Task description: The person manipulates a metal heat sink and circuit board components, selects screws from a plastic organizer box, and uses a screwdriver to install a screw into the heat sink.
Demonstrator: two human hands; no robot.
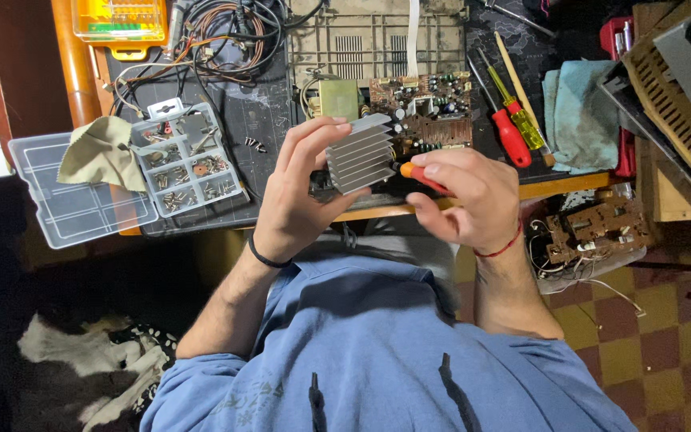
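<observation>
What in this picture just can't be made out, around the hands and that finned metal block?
All in the head view:
- Screwdriver: only the orange handle end shows; the right hand covers the rest, and the tip is hidden behind the finned heatsink.
- Heatsink's underside: covered by the left hand.
- Parts in the compartment box: too small to identify.
- Grey casing: cut off by the right edge.

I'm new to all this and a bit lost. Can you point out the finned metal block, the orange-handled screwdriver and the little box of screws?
finned metal block [360,158], head view, on its ribbed face.
orange-handled screwdriver [416,172], head view, on the orange handle.
box of screws [188,162], head view, on a middle compartment.
</observation>
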